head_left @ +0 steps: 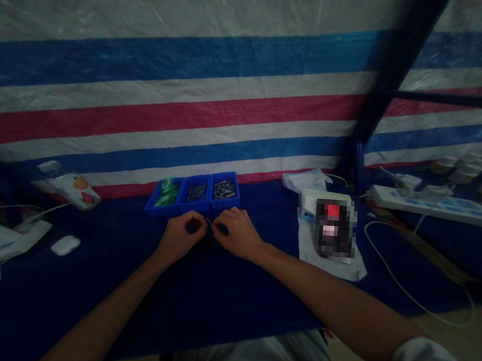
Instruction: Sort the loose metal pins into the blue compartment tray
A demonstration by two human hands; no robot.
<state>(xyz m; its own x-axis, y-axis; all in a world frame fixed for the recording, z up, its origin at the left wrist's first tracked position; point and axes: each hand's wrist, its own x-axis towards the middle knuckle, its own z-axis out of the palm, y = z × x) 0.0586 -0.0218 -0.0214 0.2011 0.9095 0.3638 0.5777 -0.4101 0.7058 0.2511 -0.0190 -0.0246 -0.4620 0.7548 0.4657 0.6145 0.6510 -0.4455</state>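
My left hand (183, 233) and my right hand (236, 232) meet over the dark blue table, just in front of three blue bins. Thumb and fingers of each hand are pinched together, and something small and dark sits between the fingertips, too dim to name. The left bin (150, 205) holds green pieces in what looks like clear plastic. Thin metal pieces, like screws or nails, fill the middle bin (193, 203). More shiny metal pieces (225, 190) lie in the right bin (225, 203), close beyond my right hand.
A bottle with a fruit label (77, 188) leans at the back left, near a white earbud-like case (66, 245). On the right are a white cloth or bag (308, 251), a pixelated item (334, 231), a power strip (437, 205) and a looping white cable (399, 274). Striped sheeting (188, 111) hangs behind.
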